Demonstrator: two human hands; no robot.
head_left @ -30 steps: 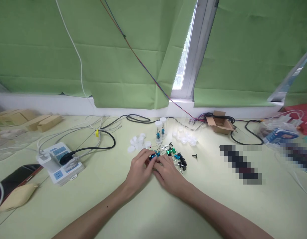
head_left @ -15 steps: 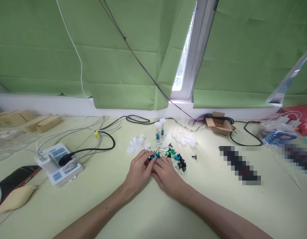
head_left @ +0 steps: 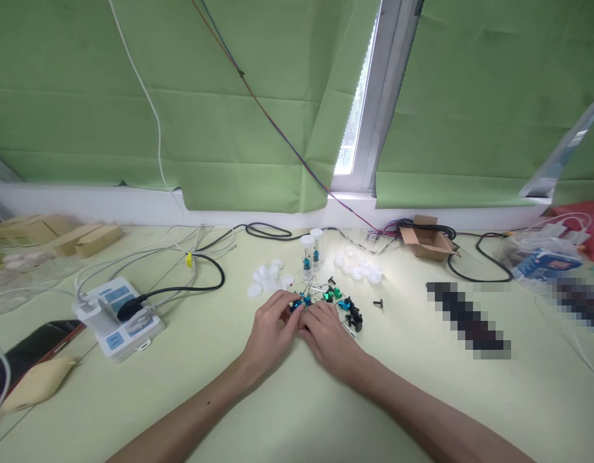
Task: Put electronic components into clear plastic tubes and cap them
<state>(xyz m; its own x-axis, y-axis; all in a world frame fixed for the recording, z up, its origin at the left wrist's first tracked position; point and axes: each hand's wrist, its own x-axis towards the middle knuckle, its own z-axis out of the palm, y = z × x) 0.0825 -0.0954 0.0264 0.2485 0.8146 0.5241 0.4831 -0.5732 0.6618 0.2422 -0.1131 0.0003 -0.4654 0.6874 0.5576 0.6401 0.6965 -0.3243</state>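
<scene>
My left hand (head_left: 272,325) is closed in a pinch at the near edge of a pile of small parts. Small blue metal parts (head_left: 304,301) show at its fingertips, but what it grips is mostly hidden. Against it, my right hand (head_left: 328,331) has its fingers curled together, and whatever is in them is covered. Just beyond the hands lie green parts (head_left: 332,294), thin silvery rods (head_left: 319,286), another blue part (head_left: 345,304) and black plastic pieces (head_left: 355,318). A black T-shaped piece (head_left: 378,303) lies apart to the right.
Two clear tubes (head_left: 307,257) with white lids stand behind the pile, blue parts inside. White caps (head_left: 268,278) lie left, more white caps (head_left: 365,270) right. A power strip (head_left: 128,331) with cables sits left; an opened cardboard box (head_left: 429,243) stands at the back right.
The view has shifted slightly, moving the scene a little rightward. Both hands stay together at the pile, with only slight finger movement.
</scene>
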